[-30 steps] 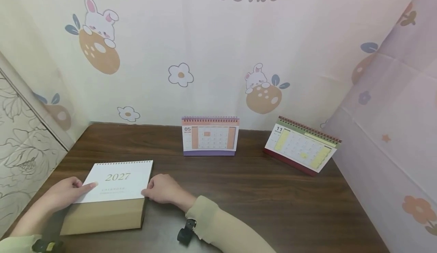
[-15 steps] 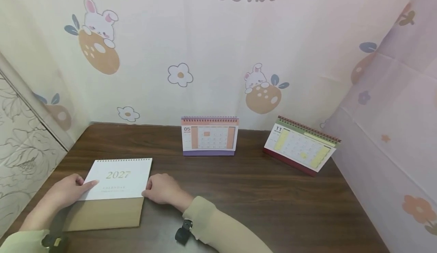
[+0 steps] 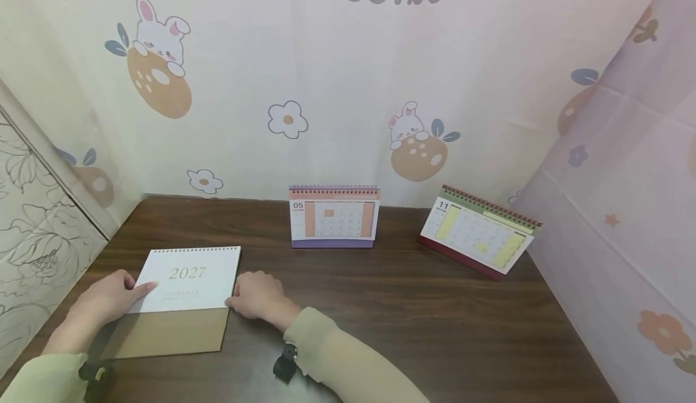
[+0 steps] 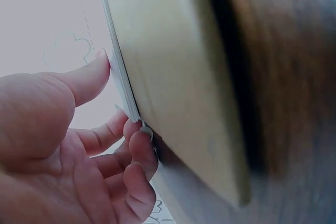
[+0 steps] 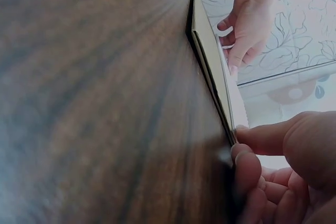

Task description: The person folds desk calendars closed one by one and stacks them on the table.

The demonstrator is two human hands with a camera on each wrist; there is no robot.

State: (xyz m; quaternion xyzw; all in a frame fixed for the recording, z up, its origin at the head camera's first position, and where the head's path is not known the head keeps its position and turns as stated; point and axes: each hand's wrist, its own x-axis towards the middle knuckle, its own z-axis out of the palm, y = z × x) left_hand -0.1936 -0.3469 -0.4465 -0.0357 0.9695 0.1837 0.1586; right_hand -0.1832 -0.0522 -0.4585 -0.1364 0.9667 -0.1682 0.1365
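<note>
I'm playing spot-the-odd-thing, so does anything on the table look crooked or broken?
Yes, one looks crooked: the 11 calendar, over on the right, stands slanted, its right end nearer the camera, while the 05 calendar faces almost straight forward. I can't see anything broken, including on the 2027 calendar.

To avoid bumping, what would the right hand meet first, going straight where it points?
Probably the rectangular white-and-tan paper calendar, whose right edge the right hand pinches.
</note>
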